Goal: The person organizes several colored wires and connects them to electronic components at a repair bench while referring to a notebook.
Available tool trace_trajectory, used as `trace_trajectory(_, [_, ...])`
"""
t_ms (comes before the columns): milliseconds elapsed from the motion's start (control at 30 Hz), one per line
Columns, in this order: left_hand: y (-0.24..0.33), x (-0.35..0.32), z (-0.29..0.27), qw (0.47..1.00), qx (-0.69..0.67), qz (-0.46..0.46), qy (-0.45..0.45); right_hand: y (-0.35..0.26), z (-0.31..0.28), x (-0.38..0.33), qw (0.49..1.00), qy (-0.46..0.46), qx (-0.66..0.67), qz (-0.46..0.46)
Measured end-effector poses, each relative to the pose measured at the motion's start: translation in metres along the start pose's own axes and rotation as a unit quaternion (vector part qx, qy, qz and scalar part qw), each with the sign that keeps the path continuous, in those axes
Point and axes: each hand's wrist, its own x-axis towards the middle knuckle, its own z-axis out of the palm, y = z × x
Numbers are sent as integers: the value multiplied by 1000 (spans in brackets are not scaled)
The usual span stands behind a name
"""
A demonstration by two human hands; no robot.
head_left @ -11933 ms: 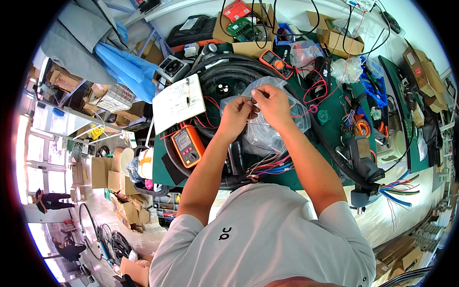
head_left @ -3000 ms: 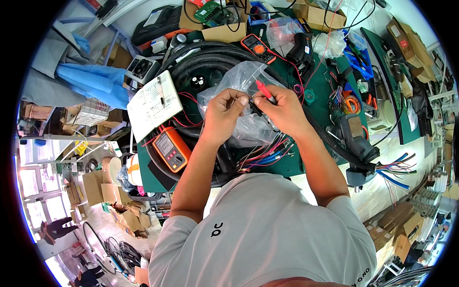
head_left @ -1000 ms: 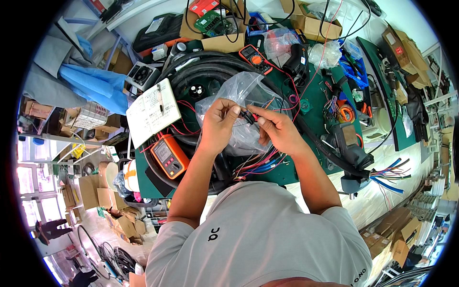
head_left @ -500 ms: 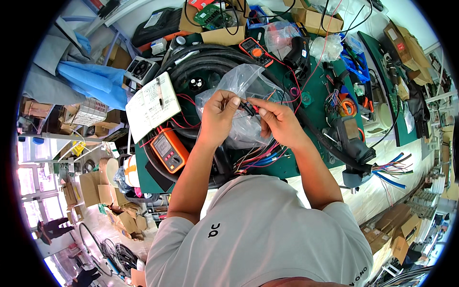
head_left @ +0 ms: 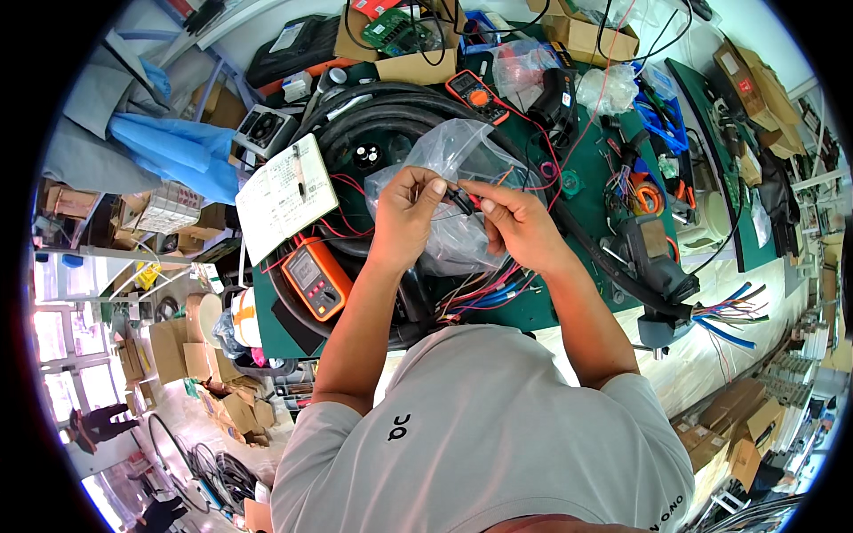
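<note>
Both hands work above the middle of the green worktop (head_left: 613, 200), over a clear plastic bag (head_left: 462, 160) lying on coiled black hose (head_left: 373, 98); the left hand (head_left: 410, 209) is closed, thumb and fingers pinching a small dark part, possibly a connector (head_left: 460, 197); the right hand (head_left: 515, 222) is closed in a pinch on a thin red probe (head_left: 480, 197), touching that part; an orange multimeter (head_left: 313, 277) lies near the worktop's left edge, just below an open notebook (head_left: 284, 195); a second multimeter (head_left: 475, 93) sits toward the far edge.
</note>
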Motion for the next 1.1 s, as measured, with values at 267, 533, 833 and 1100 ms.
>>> trace_trajectory(267, [4,1,13,976,207,51,45,-18,11,-7,988,6,-89,-123])
trace_trajectory(533, [2,3,11,992,113,22,42,-7,5,-4,978,107,-161,-80])
trace_trajectory(833, [-10,8,5,999,34,34,22,12,3,7,974,72,-213,-14])
trace_trajectory(1100, [-9,23,-1,992,-112,-58,31,11,-7,0,984,117,-128,-31])
